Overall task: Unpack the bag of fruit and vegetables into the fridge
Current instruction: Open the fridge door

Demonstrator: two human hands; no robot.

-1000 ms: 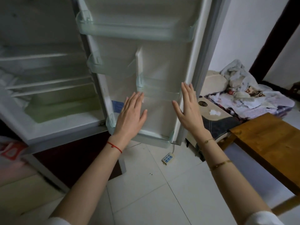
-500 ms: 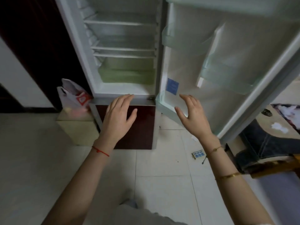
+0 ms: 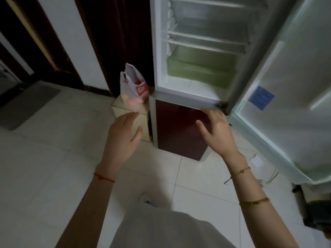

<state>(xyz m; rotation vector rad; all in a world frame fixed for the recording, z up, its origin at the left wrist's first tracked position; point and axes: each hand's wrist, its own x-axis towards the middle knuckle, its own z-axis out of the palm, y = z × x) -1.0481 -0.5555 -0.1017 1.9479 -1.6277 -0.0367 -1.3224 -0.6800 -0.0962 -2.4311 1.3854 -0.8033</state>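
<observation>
A white plastic bag (image 3: 133, 86) with an orange logo stands upright on a low cream box (image 3: 125, 111) just left of the fridge, with coloured produce showing through it. The fridge (image 3: 200, 56) stands with its upper compartment open, showing bare shelves and a green crisper drawer (image 3: 202, 67). Its door (image 3: 293, 90) is swung out to the right. My left hand (image 3: 121, 138) hovers open below the bag, in front of the box and apart from the bag. My right hand (image 3: 216, 129) is open in front of the dark red lower door (image 3: 179, 131), holding nothing.
White tiled floor (image 3: 53, 167) spreads to the left and toward me. A grey mat (image 3: 26, 104) lies at the far left by a dark doorway. A power strip cable (image 3: 270, 174) lies on the floor under the open door, and dark fabric (image 3: 317, 212) sits at the lower right.
My view has swung left and down, from the door shelves to the fridge base and the bag. Both hands have come away from the door; the left has moved toward the bag.
</observation>
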